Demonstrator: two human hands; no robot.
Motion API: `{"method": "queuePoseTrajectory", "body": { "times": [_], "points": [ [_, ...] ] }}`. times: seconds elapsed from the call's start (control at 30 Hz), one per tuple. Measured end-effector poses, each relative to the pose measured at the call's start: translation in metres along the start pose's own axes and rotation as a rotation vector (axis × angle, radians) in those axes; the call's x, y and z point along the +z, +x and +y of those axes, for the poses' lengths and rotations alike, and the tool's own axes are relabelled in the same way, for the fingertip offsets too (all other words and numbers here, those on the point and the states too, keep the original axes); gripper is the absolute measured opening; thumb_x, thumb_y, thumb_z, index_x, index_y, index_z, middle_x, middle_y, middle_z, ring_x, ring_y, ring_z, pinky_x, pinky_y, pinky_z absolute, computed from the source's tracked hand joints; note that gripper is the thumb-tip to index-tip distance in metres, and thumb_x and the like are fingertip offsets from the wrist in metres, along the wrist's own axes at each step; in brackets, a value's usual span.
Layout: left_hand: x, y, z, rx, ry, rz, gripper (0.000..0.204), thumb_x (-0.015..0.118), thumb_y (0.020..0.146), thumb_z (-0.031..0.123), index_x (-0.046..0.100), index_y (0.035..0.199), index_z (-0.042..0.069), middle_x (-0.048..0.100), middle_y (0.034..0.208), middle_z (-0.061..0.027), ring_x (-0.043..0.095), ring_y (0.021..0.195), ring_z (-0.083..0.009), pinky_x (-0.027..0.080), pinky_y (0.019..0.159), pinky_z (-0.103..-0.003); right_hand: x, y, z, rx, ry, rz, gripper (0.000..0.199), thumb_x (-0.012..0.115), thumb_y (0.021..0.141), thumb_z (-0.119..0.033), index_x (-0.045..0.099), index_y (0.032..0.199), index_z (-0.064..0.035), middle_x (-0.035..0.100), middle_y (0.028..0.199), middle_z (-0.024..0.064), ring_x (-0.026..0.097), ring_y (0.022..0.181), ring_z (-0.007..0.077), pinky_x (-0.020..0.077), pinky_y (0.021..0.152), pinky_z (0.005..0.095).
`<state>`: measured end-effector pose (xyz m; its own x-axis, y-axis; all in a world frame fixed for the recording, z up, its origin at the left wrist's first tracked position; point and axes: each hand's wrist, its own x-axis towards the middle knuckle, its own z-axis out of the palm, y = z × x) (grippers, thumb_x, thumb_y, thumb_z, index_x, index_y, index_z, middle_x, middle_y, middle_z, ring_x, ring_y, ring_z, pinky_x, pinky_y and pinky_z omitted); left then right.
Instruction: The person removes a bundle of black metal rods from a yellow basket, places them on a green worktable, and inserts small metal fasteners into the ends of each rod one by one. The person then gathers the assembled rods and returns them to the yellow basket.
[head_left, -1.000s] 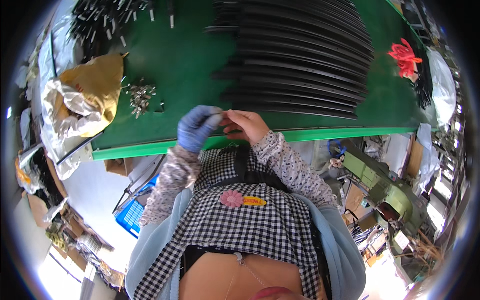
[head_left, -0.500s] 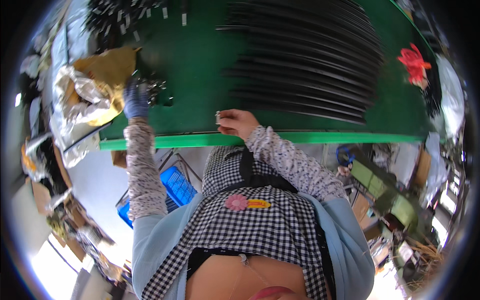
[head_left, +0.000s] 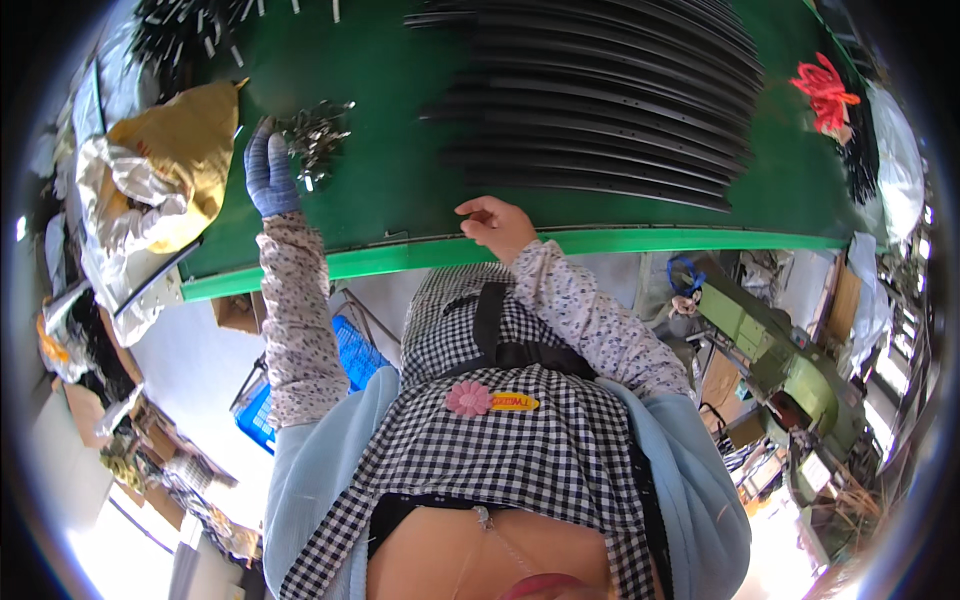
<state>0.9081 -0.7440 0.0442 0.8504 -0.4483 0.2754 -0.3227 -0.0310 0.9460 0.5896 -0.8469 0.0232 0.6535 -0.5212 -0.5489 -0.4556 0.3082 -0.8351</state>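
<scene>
My left hand (head_left: 270,172), in a blue-grey glove, lies with stretched fingers on the green tabletop. Right beside its fingers is a loose pile of small shiny metal pieces (head_left: 318,138). My bare right hand (head_left: 498,225) hovers near the table's front edge. Its thumb and forefinger are apart with nothing visible between them; the other fingers curl partly out of sight. Beyond it lies a wide row of long black strips or tubes (head_left: 620,130), side by side.
A yellow sack (head_left: 185,150) with a crumpled whitish lining stands left of my gloved hand. Black pieces with pale ends (head_left: 190,30) lie at the far left. A red cloth-like item (head_left: 825,92) rests at the right. The green table edge (head_left: 420,255) runs before me; a green machine (head_left: 760,330) stands right.
The small metal piece between my right fingers is gone from them, and the fingers have parted. My left fingers have straightened beside the metal pile. The whole view has shifted slightly.
</scene>
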Motion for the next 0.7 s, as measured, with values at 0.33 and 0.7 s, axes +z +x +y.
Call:
{"method": "queuePoseTrajectory", "body": {
  "times": [0.33, 0.7],
  "points": [
    [0.003, -0.131, 0.046, 0.090, 1.018, -0.661, 0.023, 0.072, 0.079, 0.020, 0.069, 0.101, 0.016, 0.065, 0.102, -0.0072, 0.063, 0.092, -0.0315, 0.052, 0.081, -0.045, -0.095, -0.029, 0.017, -0.076, -0.012, -0.027, 0.022, 0.064, 0.092, -0.016, 0.068, 0.111, -0.0051, 0.069, 0.096, 0.0050, 0.065, 0.086, 0.0134, 0.0529, 0.079, 0.0284],
    [0.112, -0.171, 0.158, 0.639, 0.654, -0.790, 0.018, 0.070, 0.082, 0.011, 0.065, 0.098, 0.006, 0.067, 0.091, -0.0111, 0.066, 0.081, -0.0313, 0.056, 0.072, -0.039, -0.103, -0.055, -0.038, -0.024, 0.110, -0.371, 0.027, 0.061, 0.098, -0.026, 0.066, 0.108, -0.0017, 0.063, 0.082, 0.0010, 0.055, 0.067, 0.0053, 0.0468, 0.058, 0.0212]
  ]
}}
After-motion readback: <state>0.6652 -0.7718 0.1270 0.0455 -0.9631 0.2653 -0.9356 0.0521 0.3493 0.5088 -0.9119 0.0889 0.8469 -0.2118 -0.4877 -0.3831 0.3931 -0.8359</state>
